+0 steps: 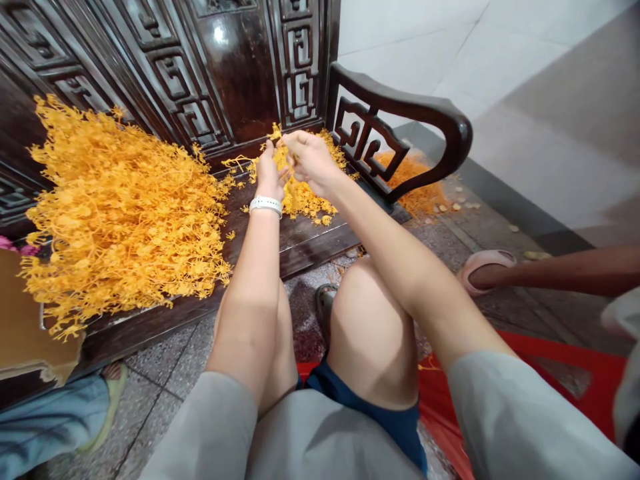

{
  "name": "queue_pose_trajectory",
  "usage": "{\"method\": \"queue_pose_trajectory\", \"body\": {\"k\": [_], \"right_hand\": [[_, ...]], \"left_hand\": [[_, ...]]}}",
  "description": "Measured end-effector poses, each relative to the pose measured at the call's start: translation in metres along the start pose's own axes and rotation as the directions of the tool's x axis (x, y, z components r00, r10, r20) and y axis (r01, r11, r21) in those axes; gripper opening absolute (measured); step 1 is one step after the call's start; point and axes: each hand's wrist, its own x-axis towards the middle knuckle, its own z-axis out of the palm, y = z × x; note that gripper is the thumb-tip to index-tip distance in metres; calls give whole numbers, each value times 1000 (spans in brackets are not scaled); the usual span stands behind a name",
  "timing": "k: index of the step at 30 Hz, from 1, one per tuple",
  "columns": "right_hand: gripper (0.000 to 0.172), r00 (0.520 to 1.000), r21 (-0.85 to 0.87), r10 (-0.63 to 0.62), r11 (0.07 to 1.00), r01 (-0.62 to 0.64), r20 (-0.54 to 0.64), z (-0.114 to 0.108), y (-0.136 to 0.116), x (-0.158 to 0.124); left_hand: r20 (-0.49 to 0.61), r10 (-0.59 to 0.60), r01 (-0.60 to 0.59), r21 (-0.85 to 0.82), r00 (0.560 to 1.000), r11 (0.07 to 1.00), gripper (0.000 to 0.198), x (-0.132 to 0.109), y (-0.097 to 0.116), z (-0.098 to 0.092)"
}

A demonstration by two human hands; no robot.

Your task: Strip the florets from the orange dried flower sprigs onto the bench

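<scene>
My left hand, with a white band on its wrist, is raised above the dark wooden bench. Close beside it on the right, my right hand has its fingers bent together. A small yellow plastic piece shows at the fingertips of both hands; which hand grips it is hard to make out. Below and behind the hands lies a smaller pile of yellow pieces. A large heap of branching yellow pieces covers the left part of the bench.
A carved armrest closes the bench's right end. Orange pieces lie on the floor behind it. A cardboard box stands at the left. Other people's feet show at both sides, one in a pink shoe.
</scene>
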Motion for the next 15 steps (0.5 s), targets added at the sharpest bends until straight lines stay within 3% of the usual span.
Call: {"method": "queue_pose_trajectory", "body": {"k": [3, 7, 10, 12, 14, 15], "right_hand": [[33, 995, -12, 51, 999, -52, -83, -14, 8, 6], [26, 993, -49, 91, 994, -95, -80, -23, 14, 4], [23, 994, -91, 106, 990, -107, -14, -28, 15, 1], [22, 994, -117, 98, 989, -92, 48, -29, 15, 0], [20, 977, -131, 55, 991, -28, 205, -27, 14, -1], [18, 945, -126, 15, 992, 28, 327, -24, 13, -2]], "left_hand": [[60, -10, 8, 28, 998, 1000, 60, -15, 8, 4], [136, 28, -33, 34, 990, 999, 60, -22, 6, 5], [50, 36, -39, 67, 998, 997, 45, -18, 2, 7], [-64, 43, -38, 77, 997, 996, 28, -15, 1, 7], [-184, 32, -15, 91, 982, 996, 17, -16, 2, 6], [-221, 14, 9, 99, 975, 995, 15, -19, 3, 5]]}}
